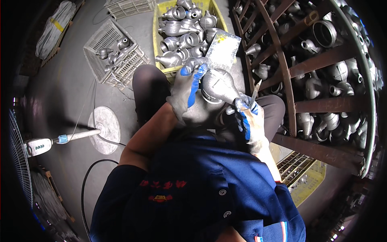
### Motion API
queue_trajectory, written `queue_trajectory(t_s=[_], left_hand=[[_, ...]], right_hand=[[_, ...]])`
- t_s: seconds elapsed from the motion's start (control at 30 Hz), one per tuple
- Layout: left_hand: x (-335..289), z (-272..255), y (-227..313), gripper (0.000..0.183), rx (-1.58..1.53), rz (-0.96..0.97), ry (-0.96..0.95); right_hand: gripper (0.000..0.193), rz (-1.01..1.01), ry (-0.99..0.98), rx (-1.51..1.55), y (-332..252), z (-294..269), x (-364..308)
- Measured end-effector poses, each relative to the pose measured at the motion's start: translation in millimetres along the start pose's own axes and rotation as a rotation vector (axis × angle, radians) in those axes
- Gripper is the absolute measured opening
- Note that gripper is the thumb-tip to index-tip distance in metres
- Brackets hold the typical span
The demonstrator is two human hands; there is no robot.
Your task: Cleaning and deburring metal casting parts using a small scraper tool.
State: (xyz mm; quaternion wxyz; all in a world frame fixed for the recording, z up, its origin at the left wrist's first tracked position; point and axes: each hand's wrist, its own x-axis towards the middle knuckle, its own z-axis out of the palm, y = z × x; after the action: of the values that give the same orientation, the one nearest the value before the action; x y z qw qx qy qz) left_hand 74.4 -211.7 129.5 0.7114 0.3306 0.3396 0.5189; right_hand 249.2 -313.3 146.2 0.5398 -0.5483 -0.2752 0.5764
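A grey cast-metal fitting (219, 85) with a round body and a neck rests over my lap, between my two gloved hands. My left hand (186, 89), in a grey glove with blue fingertips, grips its left side from above. My right hand (249, 121), gloved the same way, holds a thin metal file or scraper (255, 90) against the fitting's right side.
A yellow crate (158, 24) full of similar castings stands ahead, with a square of abrasive sheet (223, 49) on its edge. A white crate (105, 44) with a few castings sits at left. A rusty metal rack (322, 60) of castings fills the right. A standing fan (60, 139) is at left.
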Motion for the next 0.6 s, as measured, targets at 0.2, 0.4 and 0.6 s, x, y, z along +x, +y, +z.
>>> queue_trajectory(t_s=[0.2,0.4,0.6], left_hand=[[-4,-2,11,0.033,-0.034,-0.059,-0.119],[-5,-3,15,0.047,-0.108,-0.092,-0.265],[-20,14,29,0.055,-0.215,-0.111,-0.255]], right_hand=[[0.026,0.091,-0.008,-0.102,-11,-1,1],[0.028,-0.018,-0.017,-0.047,-1,-2,6],[0.025,-0.027,-0.046,-0.089,0,-5,6]])
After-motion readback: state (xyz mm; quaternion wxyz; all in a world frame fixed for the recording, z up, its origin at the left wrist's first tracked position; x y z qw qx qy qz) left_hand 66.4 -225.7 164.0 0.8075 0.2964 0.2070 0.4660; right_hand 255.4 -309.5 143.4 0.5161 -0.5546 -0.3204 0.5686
